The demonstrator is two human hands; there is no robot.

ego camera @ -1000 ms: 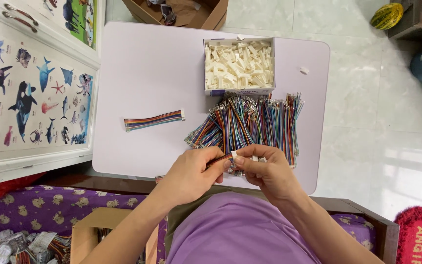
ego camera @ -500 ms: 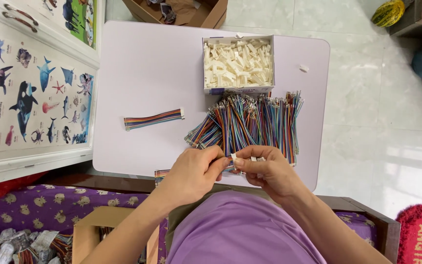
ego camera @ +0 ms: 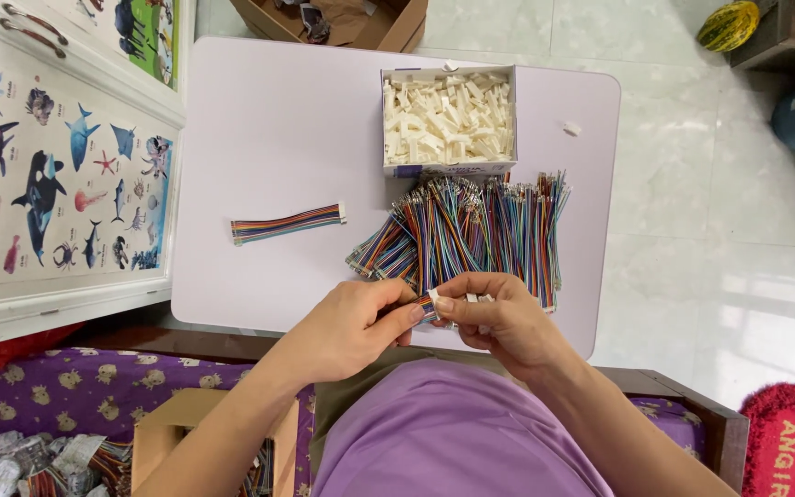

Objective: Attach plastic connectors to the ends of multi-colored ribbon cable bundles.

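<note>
rainbow ribbon wire (ego camera: 423, 308), white plug end

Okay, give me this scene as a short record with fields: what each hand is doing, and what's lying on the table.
left hand: the left hand pinches a small bundle of multicoloured wires at its end
right hand: the right hand holds a small white plastic connector against that wire end
surface: pale lilac table
box: open cardboard box of white plastic connectors, at the table's far side
wire pile: loose heap of multicoloured wires, between box and hands
separate piece: flat multicoloured ribbon cable, lying alone left of the heap
</note>
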